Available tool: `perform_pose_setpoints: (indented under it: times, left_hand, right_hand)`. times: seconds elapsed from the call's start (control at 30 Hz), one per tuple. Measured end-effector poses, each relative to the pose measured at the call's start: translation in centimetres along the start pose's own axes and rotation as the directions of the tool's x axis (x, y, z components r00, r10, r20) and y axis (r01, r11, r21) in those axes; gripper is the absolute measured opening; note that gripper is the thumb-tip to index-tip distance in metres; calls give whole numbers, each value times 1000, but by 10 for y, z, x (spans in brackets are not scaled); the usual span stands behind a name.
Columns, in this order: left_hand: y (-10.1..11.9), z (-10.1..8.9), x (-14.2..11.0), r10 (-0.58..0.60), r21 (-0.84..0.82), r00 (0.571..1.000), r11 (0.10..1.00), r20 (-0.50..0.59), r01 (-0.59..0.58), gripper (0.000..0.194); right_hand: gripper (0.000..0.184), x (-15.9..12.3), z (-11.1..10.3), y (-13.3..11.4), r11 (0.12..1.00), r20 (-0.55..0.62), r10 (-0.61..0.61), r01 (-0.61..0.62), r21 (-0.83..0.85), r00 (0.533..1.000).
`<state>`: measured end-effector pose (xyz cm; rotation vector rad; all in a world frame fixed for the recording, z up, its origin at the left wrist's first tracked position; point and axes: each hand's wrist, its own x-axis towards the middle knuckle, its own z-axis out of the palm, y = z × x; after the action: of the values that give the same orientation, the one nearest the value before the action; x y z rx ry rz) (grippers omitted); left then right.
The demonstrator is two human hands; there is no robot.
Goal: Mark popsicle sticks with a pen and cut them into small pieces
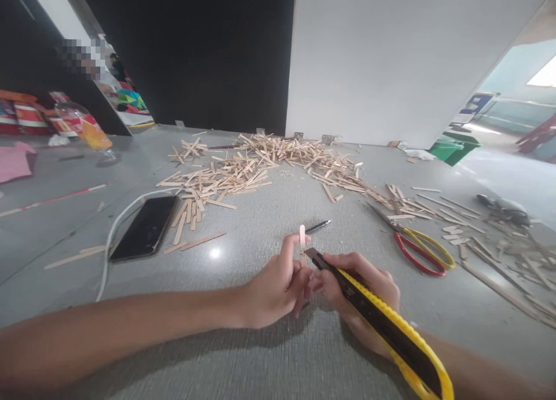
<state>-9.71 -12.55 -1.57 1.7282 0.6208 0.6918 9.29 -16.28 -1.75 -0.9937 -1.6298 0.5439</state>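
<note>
Between the fingers of my left hand (278, 284) a wooden popsicle stick (303, 238) stands roughly upright, its rounded end up. My right hand (365, 290) is closed around a yellow and black utility knife (382, 319). The knife's short blade points up and left, with its tip at or very near the stick; whether it touches I cannot tell. Just behind my fingers a dark pen (319, 226) lies on the grey table (243, 232). Part of the stick's lower end is hidden by my fingers.
Many loose popsicle sticks (234, 177) are heaped toward the back. A phone (145, 226) with a white cable (108, 243) lies left. Red and yellow scissors (417, 246) and cut wood pieces (490, 246) lie right. A bottle (87, 125) stands far left; a partition (356, 64) rises behind.
</note>
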Motion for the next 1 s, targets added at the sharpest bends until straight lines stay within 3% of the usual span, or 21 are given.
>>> perform_pose_setpoints:
  times: [0.17, 0.37, 0.53, 0.7, 0.9, 1.0]
  left_hand:
    - [-3, 0, 0, 16, 4, 1000, 1000, 2, -16, 33]
    - [-5, -1, 1, 1, 29, 1000, 1000, 21, -1, 35]
    - [-5, -1, 2, -15, 49, 1000, 999, 9, 14, 36]
    - [-5, 0, 3, -27, 64, 1000, 998, -13, 28, 34]
    - [-3, 0, 4, 34, 27, 999, 999, 12, -34, 33]
    - [-4, 0, 3, 33, 44, 999, 998, 0, -33, 33]
  right_hand:
    - [20, 0, 1, -1, 998, 24, -47, 46, 30, 999]
    - [5, 7, -2, -6, 992, 43, 81, -84, 89, 996]
    - [13, 4, -3, 0, 997, 84, 4, -10, 75, 996]
    - [3, 7, 1, -7, 942, 67, 204, -214, 260, 977]
    - [9, 5, 3, -3, 995, 64, -8, 2, 97, 998]
    - [2, 7, 3, -6, 967, 59, 143, -152, 205, 988]
